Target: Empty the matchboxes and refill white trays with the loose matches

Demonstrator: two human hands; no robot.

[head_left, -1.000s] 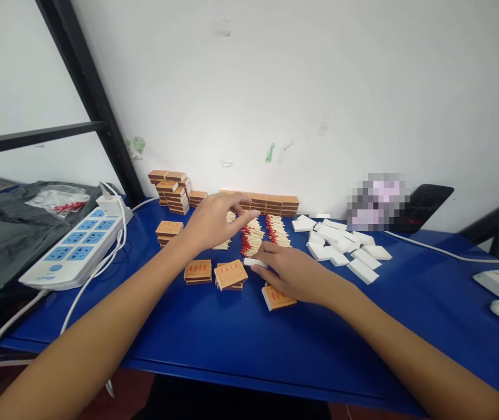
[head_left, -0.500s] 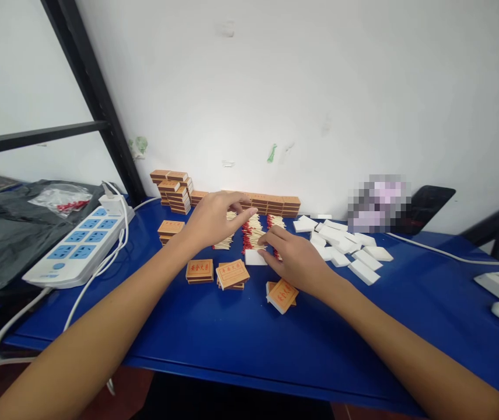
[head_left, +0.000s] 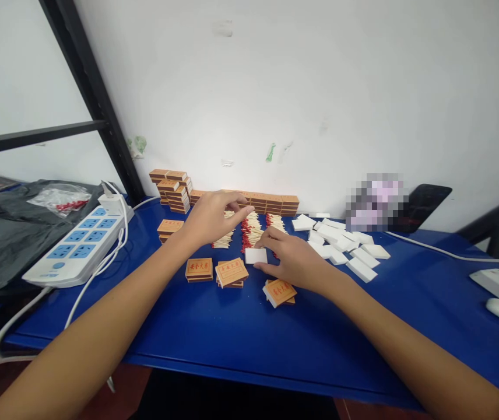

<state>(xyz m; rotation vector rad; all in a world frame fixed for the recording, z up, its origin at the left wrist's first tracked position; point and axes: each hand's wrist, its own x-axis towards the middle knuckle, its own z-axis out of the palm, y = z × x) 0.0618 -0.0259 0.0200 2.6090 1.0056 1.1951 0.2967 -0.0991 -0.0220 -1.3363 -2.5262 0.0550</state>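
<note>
Blue tabletop (head_left: 214,332), white box (head_left: 255,256) in right hand (head_left: 292,256), left hand (head_left: 210,219) apart.

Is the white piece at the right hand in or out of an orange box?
Out. The white piece shows a bare white top beside the right hand's fingertips, with no orange cover around it.

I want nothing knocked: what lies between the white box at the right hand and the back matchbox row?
In the head view, a heap of matches, with the left hand at its far end.
</note>
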